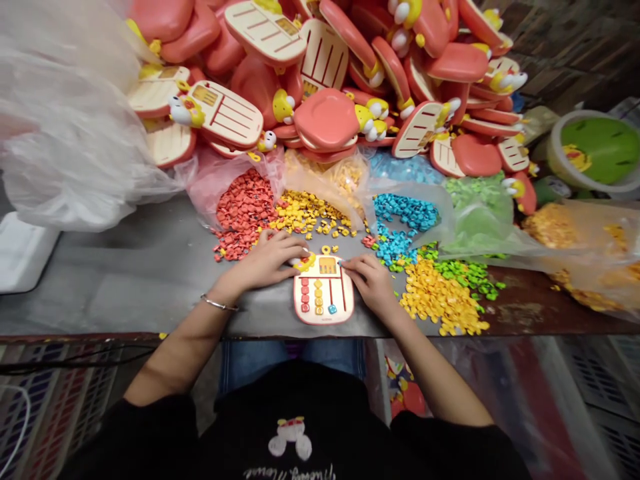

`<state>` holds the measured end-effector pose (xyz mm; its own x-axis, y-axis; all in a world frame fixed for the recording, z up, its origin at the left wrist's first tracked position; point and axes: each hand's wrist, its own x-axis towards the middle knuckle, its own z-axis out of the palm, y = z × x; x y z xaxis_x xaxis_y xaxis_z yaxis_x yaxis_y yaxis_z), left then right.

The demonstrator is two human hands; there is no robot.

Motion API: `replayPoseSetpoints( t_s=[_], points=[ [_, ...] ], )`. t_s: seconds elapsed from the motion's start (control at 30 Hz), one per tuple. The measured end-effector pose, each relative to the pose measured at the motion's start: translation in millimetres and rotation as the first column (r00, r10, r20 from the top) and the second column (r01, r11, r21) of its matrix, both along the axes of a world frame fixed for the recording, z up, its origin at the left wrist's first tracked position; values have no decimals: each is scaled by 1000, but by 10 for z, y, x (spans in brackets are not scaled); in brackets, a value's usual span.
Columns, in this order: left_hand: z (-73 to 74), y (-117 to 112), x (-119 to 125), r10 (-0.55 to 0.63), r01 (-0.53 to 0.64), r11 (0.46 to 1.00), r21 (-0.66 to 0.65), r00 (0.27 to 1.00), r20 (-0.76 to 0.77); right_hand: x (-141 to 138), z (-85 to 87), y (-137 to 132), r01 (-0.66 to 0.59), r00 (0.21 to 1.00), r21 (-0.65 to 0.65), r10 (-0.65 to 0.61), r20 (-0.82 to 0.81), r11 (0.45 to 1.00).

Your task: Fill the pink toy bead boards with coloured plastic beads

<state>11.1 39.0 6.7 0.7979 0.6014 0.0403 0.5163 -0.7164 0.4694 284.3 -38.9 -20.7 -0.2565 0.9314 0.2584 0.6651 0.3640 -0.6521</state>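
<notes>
Head view: the person is leaning over a grey metal table (125, 287) with both hands at a small cream-and-coral board (323, 297) that is lying flat near the table's near edge, between the hands. The left hand (265, 260) is reaching across to the board's far left corner, its fingers (287, 245) closed together and curving over a yellow duck piece (305, 262); I cannot tell whether they are gripping it. The right hand (367, 283) is resting narrow at the board's far right corner, its fingertips (343, 264) touching the edge, with no clear grip showing. A metal bangle (219, 303) is circling the left wrist. Red, yellow and blue beads (319, 297) are sitting in the board's slots, and a yellow ring (326, 249) is lying just beyond its far edge. Loose piles are spreading across the table: red beads (243, 213) and yellow beads (305, 213) to the far left, blue beads (400, 227) to the far right, and green beads (467, 277) and more yellow beads (440, 297) to the right. Behind them, finished boards (320, 67) are heaping up, with clear plastic (65, 113) bunching at far left.
</notes>
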Motion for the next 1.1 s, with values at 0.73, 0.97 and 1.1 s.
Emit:
replayPoseSetpoints(
  t_s=[0.73, 0.97, 1.1],
  points=[
    [-55, 6, 9, -9, 10, 999, 39, 1000, -19, 22, 79, 188, -139, 990, -39, 139, 6, 990],
    [-42, 1, 17, -9, 9, 999, 42, 1000, -15, 91, 116, 89, -193, 981, -70, 195, 21, 979],
    [-53, 5, 15, -10, 11, 999, 43, 1000, -21, 92, 106, 29, -239, 971, -71, 237, -38, 968]
  ],
)
